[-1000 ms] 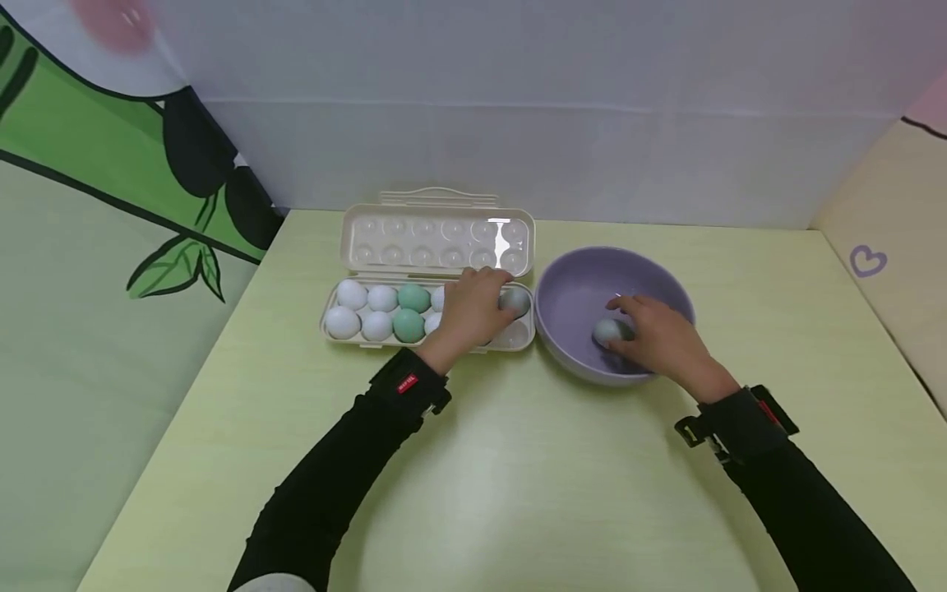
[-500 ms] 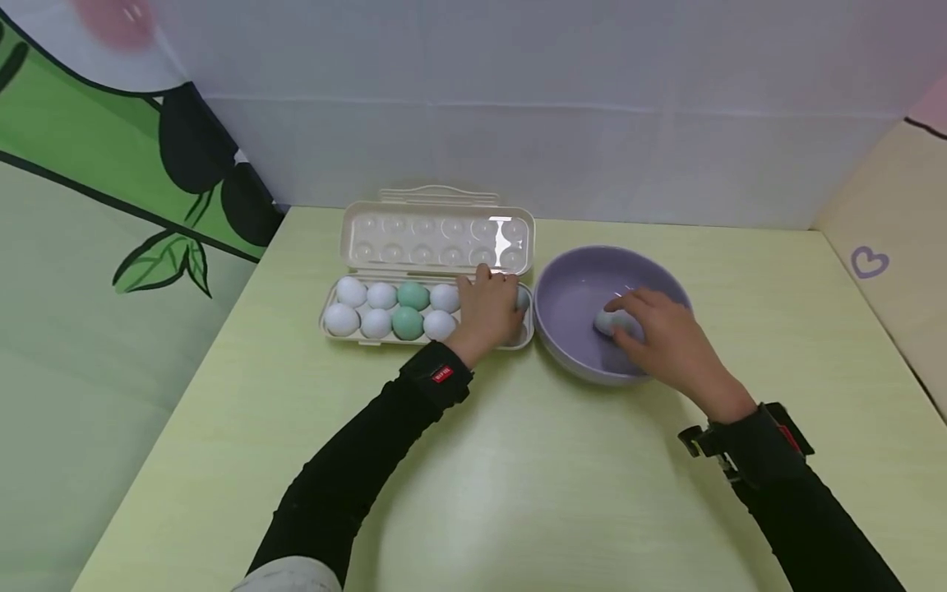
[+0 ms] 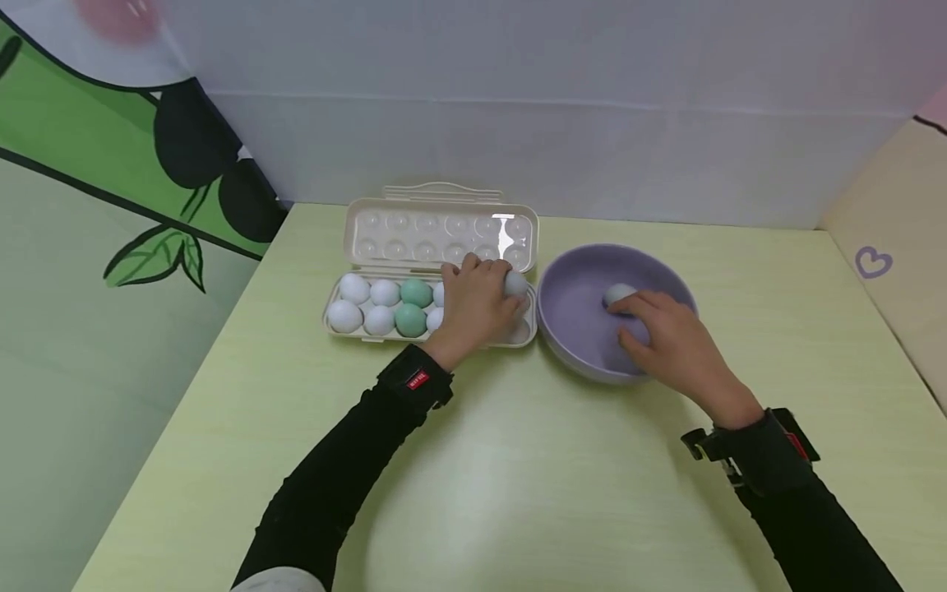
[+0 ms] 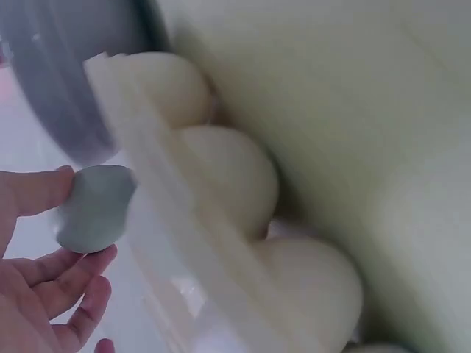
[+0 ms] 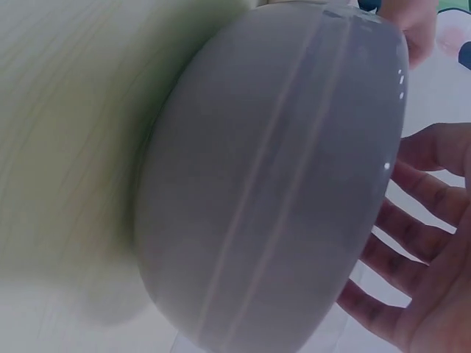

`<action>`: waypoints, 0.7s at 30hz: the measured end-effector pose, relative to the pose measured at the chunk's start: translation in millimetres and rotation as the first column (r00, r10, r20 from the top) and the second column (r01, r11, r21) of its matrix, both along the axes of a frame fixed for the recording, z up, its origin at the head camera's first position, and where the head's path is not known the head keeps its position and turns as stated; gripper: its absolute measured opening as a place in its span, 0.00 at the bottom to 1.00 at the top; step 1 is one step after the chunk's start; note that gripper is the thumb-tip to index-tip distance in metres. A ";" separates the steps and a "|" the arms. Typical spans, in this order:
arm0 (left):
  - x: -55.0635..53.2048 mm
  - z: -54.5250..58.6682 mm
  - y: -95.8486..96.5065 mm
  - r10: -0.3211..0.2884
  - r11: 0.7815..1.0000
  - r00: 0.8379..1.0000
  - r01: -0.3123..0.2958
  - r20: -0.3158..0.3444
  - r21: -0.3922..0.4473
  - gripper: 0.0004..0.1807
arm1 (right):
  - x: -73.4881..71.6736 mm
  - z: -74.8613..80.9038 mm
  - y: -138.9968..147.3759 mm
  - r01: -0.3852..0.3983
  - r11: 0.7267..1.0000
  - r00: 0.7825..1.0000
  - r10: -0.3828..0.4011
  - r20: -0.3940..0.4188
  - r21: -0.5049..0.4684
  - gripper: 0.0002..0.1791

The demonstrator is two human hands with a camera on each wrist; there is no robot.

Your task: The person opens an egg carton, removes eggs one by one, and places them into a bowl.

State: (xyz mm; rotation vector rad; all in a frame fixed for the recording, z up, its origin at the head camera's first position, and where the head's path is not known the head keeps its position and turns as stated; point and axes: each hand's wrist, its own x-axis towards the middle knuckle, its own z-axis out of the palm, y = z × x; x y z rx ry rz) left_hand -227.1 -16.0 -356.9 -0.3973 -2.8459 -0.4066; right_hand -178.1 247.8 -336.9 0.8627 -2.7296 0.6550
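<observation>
My left hand [image 3: 477, 302] is over the right part of an egg tray [image 3: 330, 329]. In the left wrist view, its thumb and fingers pinch a pale grey-green egg [image 4: 96, 208] above the tray's edge. White eggs [image 3: 344, 316] and green eggs [image 3: 410, 321] fill the tray's left cups; my hand hides several cups. My right hand [image 3: 669, 341] reaches into a purple bowl [image 3: 570, 329], thumb and fingers apart. A pale egg [image 3: 618, 294] lies in the bowl just beyond the fingertips; whether they touch it cannot be told. The right wrist view shows loosely extended fingers behind the bowl's wall.
The tray's lid [image 3: 441, 237] is folded back toward the cloth wall [image 3: 473, 148]. Tray and bowl stand side by side, nearly touching, on a pale yellow-green table [image 3: 518, 477]. A patterned cloth [image 3: 148, 329] hangs at the left.
The egg at my left hand has risen from the tray's right end. The egg in the bowl has shifted away from me, out from between my right thumb and fingers.
</observation>
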 end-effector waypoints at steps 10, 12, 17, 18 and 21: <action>19.1 30.3 -7.0 -0.075 0.869 0.995 0.094 -0.059 0.485 0.23 | -15.3 11.0 -0.1 -0.094 0.988 0.994 0.100 0.048 -0.119 0.20; 28.7 33.4 -5.0 -0.110 0.807 0.992 0.125 -0.061 0.577 0.22 | -9.8 16.1 -8.2 -0.097 0.981 0.990 0.113 0.087 -0.169 0.25; 62.7 35.0 -0.5 -0.220 0.660 0.975 0.182 -0.044 0.729 0.20 | 17.4 20.2 -40.6 -0.191 0.934 0.980 0.201 0.000 -0.303 0.38; 69.2 35.0 0.7 -0.238 0.635 0.970 0.186 -0.039 0.750 0.20 | 22.5 20.2 -46.9 -0.220 0.923 0.975 0.218 -0.042 -0.315 0.40; 87.1 33.9 3.5 -0.282 0.572 0.959 0.193 -0.030 0.797 0.19 | 37.6 19.8 -64.2 -0.282 0.898 0.958 0.242 -0.156 -0.338 0.42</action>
